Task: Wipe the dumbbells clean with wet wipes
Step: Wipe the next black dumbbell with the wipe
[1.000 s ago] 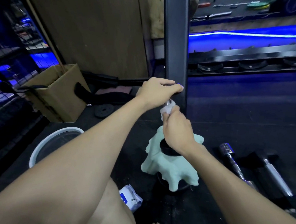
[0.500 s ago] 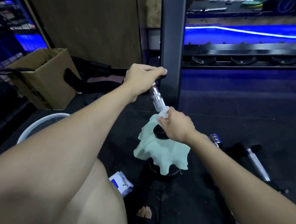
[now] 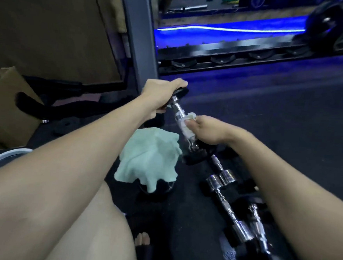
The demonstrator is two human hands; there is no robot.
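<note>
Green cloth (image 3: 148, 158) over a weight on floor (image 3: 268, 120), chrome bars (image 3: 228, 207) beside. Left hand (image 3: 159, 94) clamps dumbbell (image 3: 178, 110) top plate; right hand (image 3: 207, 130) closed w/ wet wipe (image 3: 188, 123) round its tilted handle.

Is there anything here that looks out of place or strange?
The green cloth is draped over a dark object on the floor, hiding most of it. Otherwise nothing stands out: the left hand holds the tilted dumbbell by its top plate, and the right hand holds a wipe on its handle.
</note>
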